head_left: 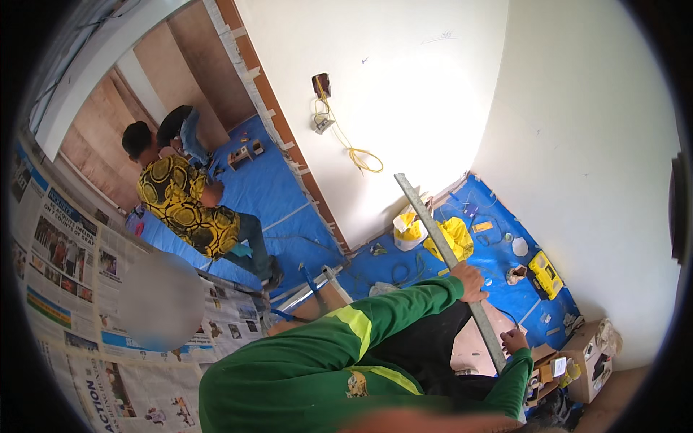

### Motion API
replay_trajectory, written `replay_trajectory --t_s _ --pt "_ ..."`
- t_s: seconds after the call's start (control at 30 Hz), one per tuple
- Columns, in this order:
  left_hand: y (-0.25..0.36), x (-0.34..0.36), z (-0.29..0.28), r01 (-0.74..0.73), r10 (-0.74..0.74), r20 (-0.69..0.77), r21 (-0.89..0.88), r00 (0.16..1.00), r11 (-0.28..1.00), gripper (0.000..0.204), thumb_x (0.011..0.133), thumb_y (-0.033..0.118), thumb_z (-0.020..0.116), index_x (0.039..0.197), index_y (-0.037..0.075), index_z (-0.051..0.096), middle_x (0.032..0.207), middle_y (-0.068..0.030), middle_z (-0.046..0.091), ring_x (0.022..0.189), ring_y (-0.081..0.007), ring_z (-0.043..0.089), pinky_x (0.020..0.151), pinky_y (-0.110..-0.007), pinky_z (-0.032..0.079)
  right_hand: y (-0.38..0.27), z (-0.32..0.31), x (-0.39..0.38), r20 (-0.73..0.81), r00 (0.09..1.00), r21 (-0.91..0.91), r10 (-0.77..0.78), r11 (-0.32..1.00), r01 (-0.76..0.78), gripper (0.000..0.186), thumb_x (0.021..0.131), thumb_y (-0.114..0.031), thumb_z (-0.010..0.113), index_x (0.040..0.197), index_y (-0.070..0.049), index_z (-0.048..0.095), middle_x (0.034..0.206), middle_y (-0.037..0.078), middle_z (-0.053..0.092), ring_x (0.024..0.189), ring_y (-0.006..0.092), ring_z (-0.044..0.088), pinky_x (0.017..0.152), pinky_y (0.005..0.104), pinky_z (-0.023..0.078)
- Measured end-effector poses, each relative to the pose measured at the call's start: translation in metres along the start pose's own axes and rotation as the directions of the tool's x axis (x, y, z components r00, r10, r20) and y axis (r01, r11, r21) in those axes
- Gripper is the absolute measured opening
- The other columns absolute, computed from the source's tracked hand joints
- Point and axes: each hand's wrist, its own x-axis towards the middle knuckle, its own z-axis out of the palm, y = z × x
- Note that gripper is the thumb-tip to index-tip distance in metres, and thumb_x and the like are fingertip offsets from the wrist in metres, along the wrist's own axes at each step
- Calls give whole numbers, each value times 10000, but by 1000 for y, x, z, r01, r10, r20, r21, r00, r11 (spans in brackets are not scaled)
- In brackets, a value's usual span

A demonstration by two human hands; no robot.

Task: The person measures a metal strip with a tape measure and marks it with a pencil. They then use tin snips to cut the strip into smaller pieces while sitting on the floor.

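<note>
A long grey metal bar [436,232] slants from in front of the white wall down toward my lap. My left hand [473,281] is wrapped round its middle, with the green-sleeved arm stretched across to it. Close to the bar's lower end is my right hand [514,340], its fingers curled; what they hold, if anything, is too small to make out. Behind the lower part of the bar lies a pale pinkish board [482,348]. My dark-trousered leg [426,328] shows below the left forearm.
Blue sheeting [498,249] covers the floor, with yellow bags [455,239], a yellow case [545,275] and cardboard boxes [588,353]. Yellow wires [361,155] hang from the wall. A person in a patterned shirt [184,202] and another [180,130] are at the left. Newspaper [65,245] covers a surface nearby.
</note>
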Motion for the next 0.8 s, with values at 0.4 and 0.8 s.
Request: replay_trajectory --t_s 0.4,0.8 --pt "-2 -3 -5 3 -3 2 33 1000 999 532 991 647 588 1104 197 847 1125 -105 796 1100 -281 749 979 -494 476 2 2 12 8 996 28 -94 995 93 350 981 -290 746 965 60 749 750 130 751 598 222 744 529 395 587" --pt "-2 -1 -2 2 -2 -11 44 1000 999 563 1000 661 565 1086 185 854 1113 -118 795 1099 -300 748 976 -504 467 4 2 10 27 996 -8 -87 996 87 351 990 -301 730 973 49 756 750 126 752 600 223 740 539 391 591"
